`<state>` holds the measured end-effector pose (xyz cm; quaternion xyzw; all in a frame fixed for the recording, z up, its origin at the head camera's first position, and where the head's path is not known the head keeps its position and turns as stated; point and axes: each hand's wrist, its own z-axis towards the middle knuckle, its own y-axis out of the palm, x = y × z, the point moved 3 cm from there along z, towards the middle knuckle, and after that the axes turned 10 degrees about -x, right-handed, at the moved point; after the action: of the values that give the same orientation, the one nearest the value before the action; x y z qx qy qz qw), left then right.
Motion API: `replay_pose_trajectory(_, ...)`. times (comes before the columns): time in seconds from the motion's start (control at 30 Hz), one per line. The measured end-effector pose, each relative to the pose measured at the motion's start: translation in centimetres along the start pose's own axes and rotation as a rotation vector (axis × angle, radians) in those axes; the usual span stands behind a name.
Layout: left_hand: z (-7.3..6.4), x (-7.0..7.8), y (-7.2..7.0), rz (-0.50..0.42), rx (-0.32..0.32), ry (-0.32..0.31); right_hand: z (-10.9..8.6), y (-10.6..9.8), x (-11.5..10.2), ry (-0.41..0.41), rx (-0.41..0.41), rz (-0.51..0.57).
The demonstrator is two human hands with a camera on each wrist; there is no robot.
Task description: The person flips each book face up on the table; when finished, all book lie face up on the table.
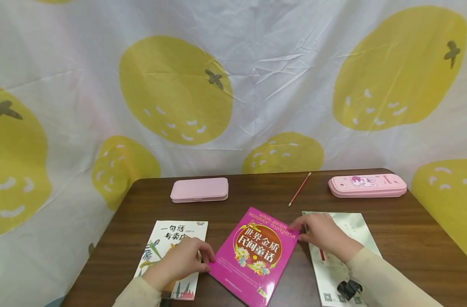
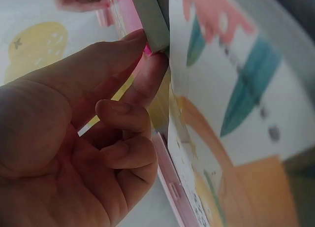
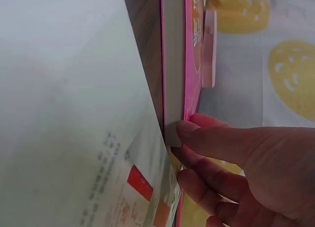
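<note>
A magenta book (image 1: 256,256) with white title characters lies turned at an angle in the middle of the table. My left hand (image 1: 185,260) pinches its left corner between thumb and forefinger; the left wrist view shows the other fingers curled in. At the upper right corner, my right hand (image 1: 325,234) grips the same book, thumb (image 3: 206,138) on the corner and fingers partly hidden behind it. Beneath the left hand is a white illustrated book (image 1: 162,245). A pale green-white book (image 1: 327,277) lies under the right hand and forearm.
Toward the back of the brown table (image 1: 256,192) are a plain pink case (image 1: 199,190) at left and a pink case with a rabbit picture (image 1: 367,186) at right. A thin red pencil-like stick (image 1: 300,189) lies between them. A lemon-patterned cloth (image 1: 237,106) hangs behind the table.
</note>
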<state>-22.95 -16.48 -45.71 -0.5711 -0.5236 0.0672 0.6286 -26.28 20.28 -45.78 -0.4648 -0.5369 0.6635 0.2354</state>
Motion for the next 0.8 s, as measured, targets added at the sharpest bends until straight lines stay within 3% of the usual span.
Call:
replay_pose_trajectory(0.13,-0.3,0.3,0.3,-0.012,-0.012,0.036,0.9,-0.1,0.3,0.033,-0.009,0.038)
replay_pose_trajectory(0.3,-0.5,0.4,0.8,-0.093,-0.039,0.031,1.8,-0.3,0.6,0.042,-0.019,0.074)
replay_pose_trajectory(0.5,-0.9,0.8,1.6,-0.170,-0.064,0.034,3.0,-0.3,1.0,-0.016,-0.021,0.069)
replay_pose_trajectory(0.8,-1.3,2.1,2.9,-0.177,-0.041,0.032,4.8,0.0,1.7,-0.111,-0.020,0.032)
